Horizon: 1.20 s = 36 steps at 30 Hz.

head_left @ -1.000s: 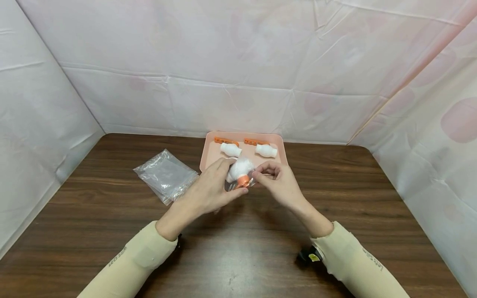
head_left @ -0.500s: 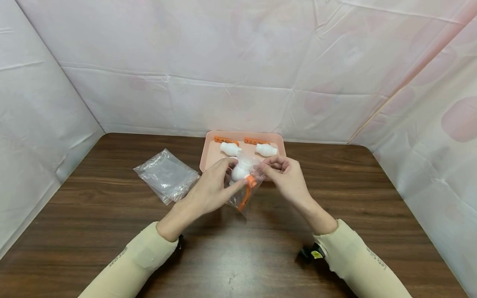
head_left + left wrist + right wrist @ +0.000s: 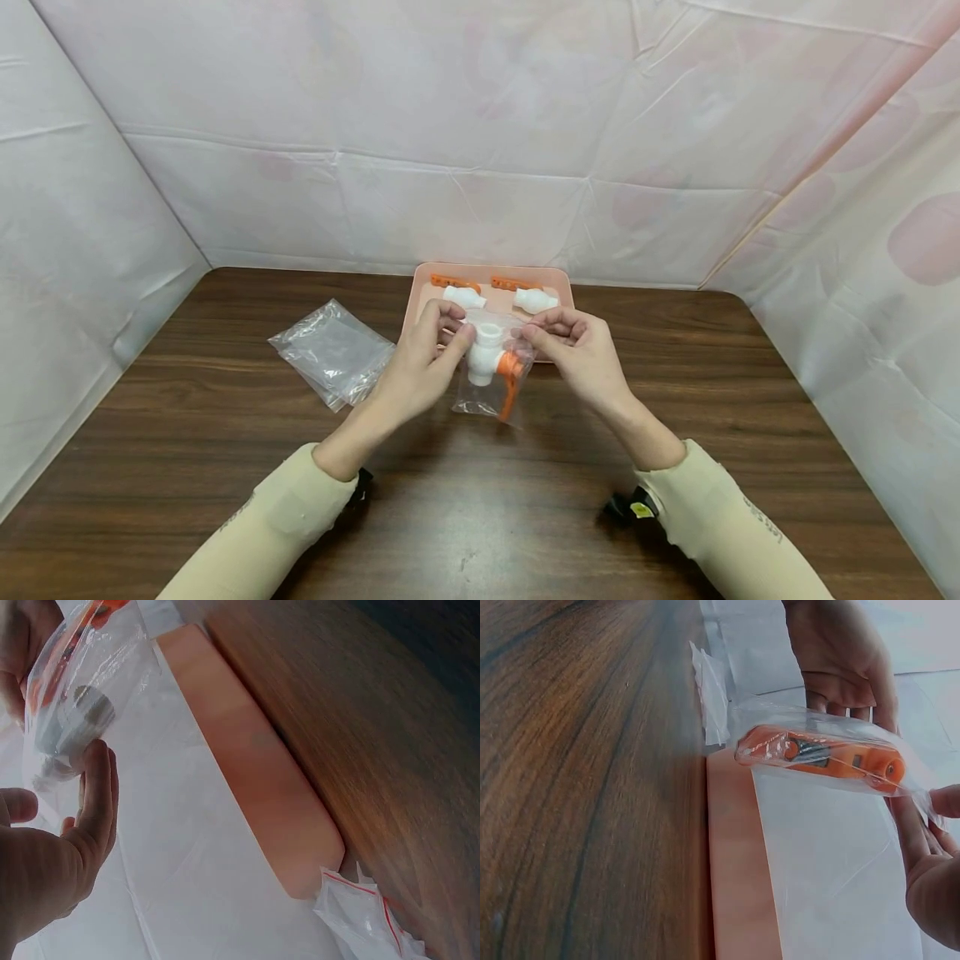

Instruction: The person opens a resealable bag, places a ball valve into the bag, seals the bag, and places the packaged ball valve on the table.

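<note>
A white plastic ball valve [image 3: 483, 367] with an orange lever handle [image 3: 509, 393] sits inside a clear plastic bag [image 3: 471, 407], held up in front of the tray. My left hand [image 3: 416, 362] holds the bag's upper left edge between thumb and fingers. At the upper right edge, my right hand [image 3: 588, 358] pinches the film with thumb and forefinger. The valve's round opening faces upward, and the handle hangs down on the right. Through the film, the right wrist view shows the orange handle [image 3: 844, 761] side-on.
Behind the hands stands a pink tray [image 3: 412, 310] with white valve bodies [image 3: 462, 297] and orange handles [image 3: 455, 283], partly covered by the hands. Flat clear zip bags [image 3: 330, 354] lie on the wooden table [image 3: 465, 517] at left. A pale cloth [image 3: 450, 125] hangs behind.
The valve has turned upright and sunk lower in the bag, its handle now pointing down. My left hand has moved from around the valve to the bag's upper edge; my right hand has shifted slightly right.
</note>
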Each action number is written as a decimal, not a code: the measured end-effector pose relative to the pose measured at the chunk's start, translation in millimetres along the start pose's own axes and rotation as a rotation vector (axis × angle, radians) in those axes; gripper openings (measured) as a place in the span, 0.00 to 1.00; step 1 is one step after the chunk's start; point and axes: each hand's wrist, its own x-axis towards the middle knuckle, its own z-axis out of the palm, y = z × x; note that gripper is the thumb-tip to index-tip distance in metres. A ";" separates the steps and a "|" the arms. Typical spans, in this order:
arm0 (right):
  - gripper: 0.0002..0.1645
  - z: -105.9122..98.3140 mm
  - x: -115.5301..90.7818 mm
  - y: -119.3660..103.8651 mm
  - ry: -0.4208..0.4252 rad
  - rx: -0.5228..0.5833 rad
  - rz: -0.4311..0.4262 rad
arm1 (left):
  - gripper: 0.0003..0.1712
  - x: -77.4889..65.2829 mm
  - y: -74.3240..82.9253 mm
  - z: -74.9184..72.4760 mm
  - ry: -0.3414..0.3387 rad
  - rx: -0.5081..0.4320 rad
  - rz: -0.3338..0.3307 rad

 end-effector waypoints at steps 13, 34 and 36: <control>0.13 -3.0 -2.1 -0.1 -0.020 -0.033 -0.014 | 0.07 -6.4 37.8 -6.6 -0.044 -0.110 -0.059; 0.12 -7.4 -2.4 8.9 0.035 -0.039 -0.036 | 0.04 -1.4 16.4 -0.1 0.064 -0.104 0.015; 0.12 -7.3 -2.0 8.8 0.038 -0.054 -0.031 | 0.05 0.4 6.0 1.3 0.069 -0.135 0.012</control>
